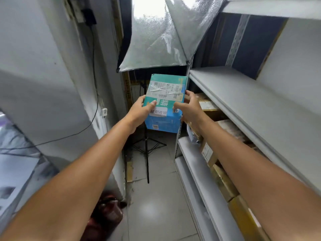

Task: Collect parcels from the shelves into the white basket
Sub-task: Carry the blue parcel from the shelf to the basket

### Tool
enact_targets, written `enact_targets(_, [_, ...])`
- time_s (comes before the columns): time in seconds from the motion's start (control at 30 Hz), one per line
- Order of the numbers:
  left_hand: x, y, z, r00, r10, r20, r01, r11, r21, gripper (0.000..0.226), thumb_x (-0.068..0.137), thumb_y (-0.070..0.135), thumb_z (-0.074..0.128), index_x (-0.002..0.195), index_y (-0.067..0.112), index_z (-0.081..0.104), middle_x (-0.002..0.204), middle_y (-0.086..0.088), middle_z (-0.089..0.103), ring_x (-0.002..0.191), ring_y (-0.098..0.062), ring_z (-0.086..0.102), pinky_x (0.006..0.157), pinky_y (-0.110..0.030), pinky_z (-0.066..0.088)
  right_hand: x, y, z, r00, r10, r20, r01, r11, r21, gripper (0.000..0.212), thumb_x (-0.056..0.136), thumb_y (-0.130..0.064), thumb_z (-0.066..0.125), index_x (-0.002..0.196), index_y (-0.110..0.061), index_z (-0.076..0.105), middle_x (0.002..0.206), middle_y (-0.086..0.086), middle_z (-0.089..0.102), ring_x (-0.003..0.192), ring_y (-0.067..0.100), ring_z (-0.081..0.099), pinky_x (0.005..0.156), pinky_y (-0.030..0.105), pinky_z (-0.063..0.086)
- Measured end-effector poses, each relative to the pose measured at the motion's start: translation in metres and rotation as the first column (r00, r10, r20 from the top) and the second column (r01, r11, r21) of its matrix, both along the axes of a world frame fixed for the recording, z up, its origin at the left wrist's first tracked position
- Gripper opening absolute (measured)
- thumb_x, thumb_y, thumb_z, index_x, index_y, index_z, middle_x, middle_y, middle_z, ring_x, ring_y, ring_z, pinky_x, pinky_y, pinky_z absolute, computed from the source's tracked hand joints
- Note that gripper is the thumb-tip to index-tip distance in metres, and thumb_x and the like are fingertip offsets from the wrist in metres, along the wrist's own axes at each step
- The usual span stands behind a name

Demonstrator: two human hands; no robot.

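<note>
A blue-green parcel box with white labels and clear tape hangs in the air in the aisle, just left of the grey shelves. My left hand grips its left side, thumb on top. My right hand grips its right side, fingers curled round the edge. Several brown cardboard parcels lie on the lower shelf at the right, partly behind my right arm. The white basket is not in view.
A silver softbox on a black tripod stands at the aisle's end behind the parcel. A white wall with a hanging black cable runs along the left. A red object sits on the tiled floor.
</note>
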State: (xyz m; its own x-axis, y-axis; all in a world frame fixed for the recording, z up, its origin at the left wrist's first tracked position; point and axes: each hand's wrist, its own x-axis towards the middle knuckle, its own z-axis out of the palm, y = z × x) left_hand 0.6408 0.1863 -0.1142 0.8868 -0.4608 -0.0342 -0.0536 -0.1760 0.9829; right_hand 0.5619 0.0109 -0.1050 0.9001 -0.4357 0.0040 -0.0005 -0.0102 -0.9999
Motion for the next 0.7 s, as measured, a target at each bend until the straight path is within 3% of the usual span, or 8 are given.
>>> enact_targets(0.13, [-0.022,0.05,-0.018,0.997,0.067,-0.043,-0.068,0.997,-0.019,0.046,0.097,0.032,0.061,0.137,0.021,0.041,0.125,-0.005,0.062,0.099,-0.017,0.068,0.066,-0.03,0.056,-0.019,0.046,-0.013,0.998,0.035,-0.046,-0.036,0.999,-0.023,0.07,0.084,-0.004,0.068,0.141,-0.024,0.034,0.128,0.002,0.058,0.114,0.02,0.062,0.077,0.045,0.062])
enact_targets(0.27, [-0.053,0.101,-0.031,0.985,0.147,-0.087,-0.15,0.989,-0.019,0.04,0.099,0.029,0.058,0.134,0.021,0.04,0.122,-0.003,0.059,0.099,-0.019,0.066,0.068,-0.036,0.058,-0.037,0.094,-0.029,0.996,0.057,-0.068,-0.057,0.998,-0.001,0.066,0.084,-0.01,0.076,0.135,-0.022,0.037,0.122,0.005,0.061,0.109,0.021,0.065,0.066,0.036,0.062])
enact_targets(0.43, [-0.091,0.17,-0.058,0.947,0.255,-0.194,-0.261,0.965,-0.006,0.041,0.098,0.032,0.059,0.132,0.02,0.04,0.114,-0.004,0.065,0.087,-0.016,0.067,0.06,-0.032,0.057,-0.055,0.157,-0.047,0.983,0.141,-0.119,-0.141,0.99,0.006,0.057,0.08,-0.001,0.077,0.123,-0.016,0.042,0.111,0.009,0.068,0.101,0.026,0.071,0.08,0.047,0.061])
enact_targets(0.6, [-0.127,0.233,-0.091,0.891,0.365,-0.269,-0.372,0.928,0.027,0.036,0.096,0.033,0.063,0.124,0.02,0.044,0.112,-0.007,0.067,0.084,-0.016,0.068,0.06,-0.03,0.055,-0.071,0.216,-0.066,0.932,0.276,-0.236,-0.282,0.959,0.007,0.054,0.082,-0.002,0.076,0.122,-0.02,0.045,0.109,0.005,0.069,0.089,0.02,0.073,0.064,0.034,0.061])
enact_targets(0.7, [-0.151,0.263,-0.106,0.838,0.46,-0.293,-0.471,0.881,0.034,0.035,0.096,0.029,0.064,0.121,0.021,0.041,0.112,-0.005,0.066,0.081,-0.011,0.066,0.053,-0.022,0.053,-0.076,0.246,-0.08,0.888,0.365,-0.279,-0.373,0.927,0.028,0.056,0.082,-0.002,0.076,0.123,-0.024,0.044,0.103,0.002,0.07,0.083,0.018,0.074,0.058,0.03,0.06])
